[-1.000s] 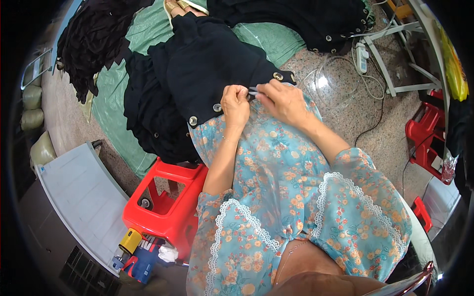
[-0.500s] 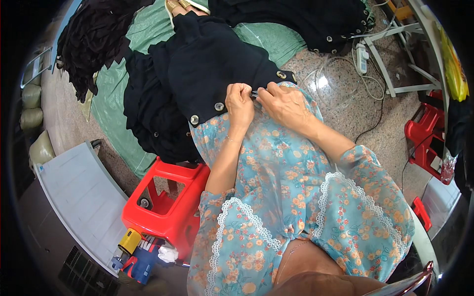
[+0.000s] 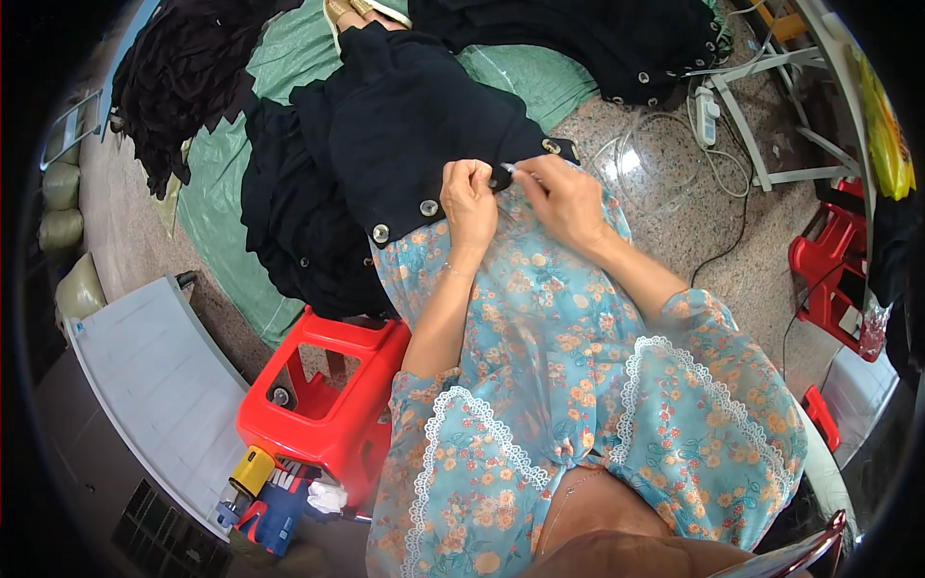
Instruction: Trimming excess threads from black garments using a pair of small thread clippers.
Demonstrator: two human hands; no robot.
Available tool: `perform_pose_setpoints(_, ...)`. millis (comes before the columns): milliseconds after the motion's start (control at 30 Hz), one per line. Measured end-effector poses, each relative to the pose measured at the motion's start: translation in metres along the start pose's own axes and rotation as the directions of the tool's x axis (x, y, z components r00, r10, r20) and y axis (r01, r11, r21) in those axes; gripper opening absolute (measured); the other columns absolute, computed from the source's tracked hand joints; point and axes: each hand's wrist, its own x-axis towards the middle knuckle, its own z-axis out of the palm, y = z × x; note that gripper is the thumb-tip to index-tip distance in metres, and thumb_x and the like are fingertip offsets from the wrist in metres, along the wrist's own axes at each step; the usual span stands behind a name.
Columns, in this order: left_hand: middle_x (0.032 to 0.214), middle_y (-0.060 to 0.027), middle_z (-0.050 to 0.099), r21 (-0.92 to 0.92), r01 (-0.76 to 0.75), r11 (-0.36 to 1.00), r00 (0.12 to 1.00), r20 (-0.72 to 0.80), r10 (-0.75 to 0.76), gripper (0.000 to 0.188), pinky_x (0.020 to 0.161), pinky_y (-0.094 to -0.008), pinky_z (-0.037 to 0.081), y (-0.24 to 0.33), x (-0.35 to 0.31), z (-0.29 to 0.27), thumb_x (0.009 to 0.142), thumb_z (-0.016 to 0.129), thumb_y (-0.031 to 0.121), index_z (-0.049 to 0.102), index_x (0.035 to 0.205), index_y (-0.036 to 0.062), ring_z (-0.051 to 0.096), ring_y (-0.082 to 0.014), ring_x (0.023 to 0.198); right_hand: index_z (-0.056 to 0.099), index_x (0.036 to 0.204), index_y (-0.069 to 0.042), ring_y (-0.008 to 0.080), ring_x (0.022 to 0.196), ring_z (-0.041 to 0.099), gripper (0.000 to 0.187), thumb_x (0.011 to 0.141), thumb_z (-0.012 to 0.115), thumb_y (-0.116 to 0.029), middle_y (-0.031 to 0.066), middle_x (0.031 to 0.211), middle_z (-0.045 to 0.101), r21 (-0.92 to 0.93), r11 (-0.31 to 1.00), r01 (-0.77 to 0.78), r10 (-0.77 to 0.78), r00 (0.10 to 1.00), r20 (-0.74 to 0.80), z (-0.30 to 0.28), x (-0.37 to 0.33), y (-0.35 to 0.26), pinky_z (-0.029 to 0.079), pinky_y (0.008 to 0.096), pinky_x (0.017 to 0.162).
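Note:
A black garment (image 3: 414,125) with round metal buttons (image 3: 429,207) lies across my lap, over my blue flowered dress (image 3: 540,356). My left hand (image 3: 469,197) pinches the garment's near edge beside a dark button (image 3: 499,180). My right hand (image 3: 564,197) is closed just to the right of it, its fingertips holding a small thin pale object (image 3: 512,169) against that same edge. The two hands nearly touch. Another metal button (image 3: 551,146) shows just beyond my right hand.
A red plastic stool (image 3: 328,385) stands at my left, with a yellow and blue item (image 3: 255,477) below it. More black garments (image 3: 597,39) lie on a green sheet (image 3: 222,193). A white power strip (image 3: 708,101) with cables, a white board (image 3: 154,385) and a red stool (image 3: 829,270) surround me.
Both hands stay at the garment's edge. My right hand's fingers have shifted slightly toward the left hand; the garment has barely moved.

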Motion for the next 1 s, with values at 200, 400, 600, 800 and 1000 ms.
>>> perform_pose_setpoints(200,0.09,-0.0101,0.059,-0.074,-0.192,0.979,0.981,0.003,0.193,0.004,0.063,-0.0342,0.051,0.007,-0.002,-0.006,0.088,0.065,0.002,0.066,0.086,-0.0017,0.063,-0.0231,0.075,0.068,0.095,-0.01,0.0309,0.069,0.068,0.012,0.089,0.069,-0.02,0.0074,0.084,0.069,0.171,0.944,-0.282,0.305,0.943,-0.13,0.005,-0.009,0.014,0.052,0.041,0.058)
perform_pose_setpoints(400,0.092,-0.011,0.057,0.088,-0.296,0.951,0.953,0.101,0.287,0.002,0.064,-0.037,0.052,0.013,0.003,-0.008,0.083,0.066,-0.002,0.065,0.085,-0.0013,0.063,-0.0269,0.076,0.067,0.095,-0.009,0.0288,0.066,0.067,0.012,0.088,0.07,-0.019,0.0062,0.081,0.066,0.13,0.977,-0.167,0.183,0.976,-0.122,0.001,-0.006,0.005,0.051,0.0386,0.055)
perform_pose_setpoints(600,0.089,-0.0114,0.055,-0.044,-0.126,0.991,0.992,-0.01,0.125,0.008,0.065,-0.0369,0.048,0.005,0.001,-0.002,0.089,0.061,0.0,0.055,0.083,-0.0003,0.059,-0.0267,0.073,0.068,0.098,-0.009,0.0264,0.065,0.065,0.015,0.087,0.071,-0.019,0.0061,0.079,0.062,0.013,0.996,-0.09,0.09,0.996,-0.003,-0.005,-0.008,-0.001,0.05,0.0369,0.054)
perform_pose_setpoints(800,0.084,-0.0104,0.056,-0.108,-0.049,0.993,0.999,-0.026,0.046,0.009,0.061,-0.0331,0.047,-0.009,0.001,0.004,0.093,0.058,0.003,0.055,0.085,-0.0002,0.059,-0.0219,0.068,0.067,0.098,-0.009,0.0256,0.061,0.064,0.015,0.088,0.07,-0.02,0.0064,0.076,0.058,-0.121,0.992,0.023,-0.013,0.997,0.082,-0.003,-0.009,-0.002,0.05,0.037,0.052)
perform_pose_setpoints(1000,0.09,-0.01,0.059,-0.198,0.176,0.964,0.982,-0.034,-0.186,0.004,0.06,-0.0295,0.049,-0.007,0.003,-0.006,0.094,0.057,0.002,0.058,0.091,-0.0003,0.06,-0.0166,0.065,0.067,0.1,-0.01,0.0263,0.061,0.063,0.016,0.088,0.069,-0.021,0.0063,0.078,0.059,-0.119,0.993,0.001,0.007,0.998,0.067,-0.005,-0.012,-0.002,0.05,0.0377,0.051)
